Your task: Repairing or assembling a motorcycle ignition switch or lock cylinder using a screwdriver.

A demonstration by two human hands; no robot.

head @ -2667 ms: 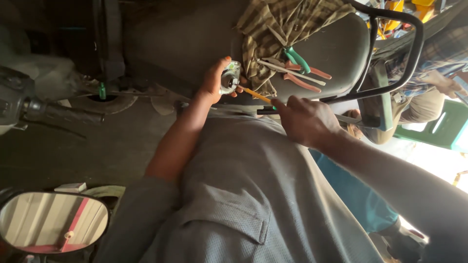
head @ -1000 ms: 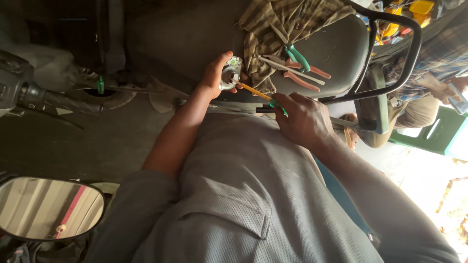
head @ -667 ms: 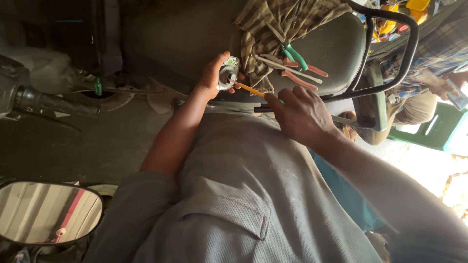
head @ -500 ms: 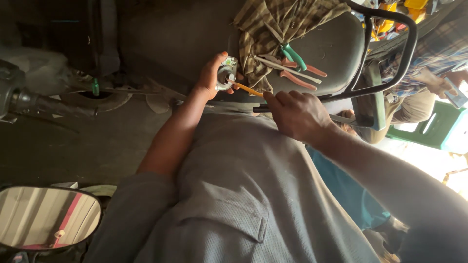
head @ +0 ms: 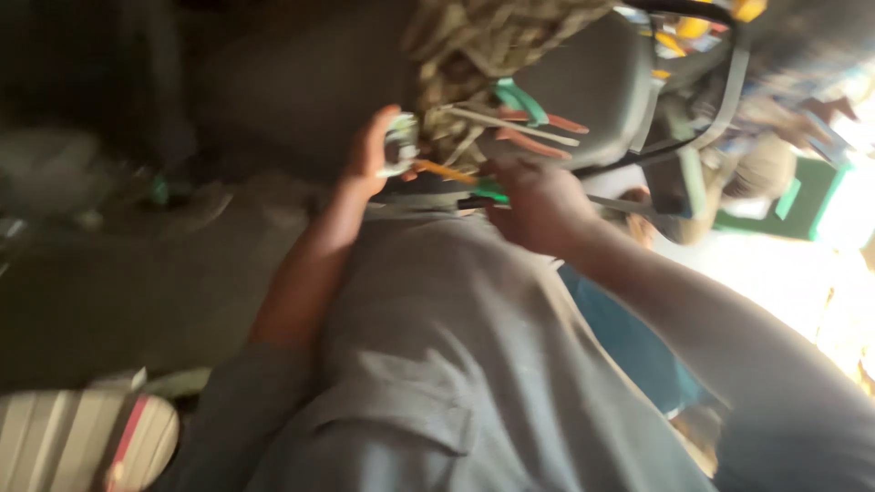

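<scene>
The picture is blurred. The left hand (head: 369,155) holds a small round metal part (head: 400,146) with closed fingers, just in front of a dark seat (head: 592,87). The right hand (head: 538,205) grips a screwdriver (head: 451,175) with orange shaft and green handle; its tip touches the part. Pliers (head: 529,118) lie on a cloth (head: 474,46) on the seat.

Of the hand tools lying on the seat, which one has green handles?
The pliers lying highest on the grey seat, next to the checked cloth. Their handles are green; the tools just below them have reddish-orange handles.
</scene>
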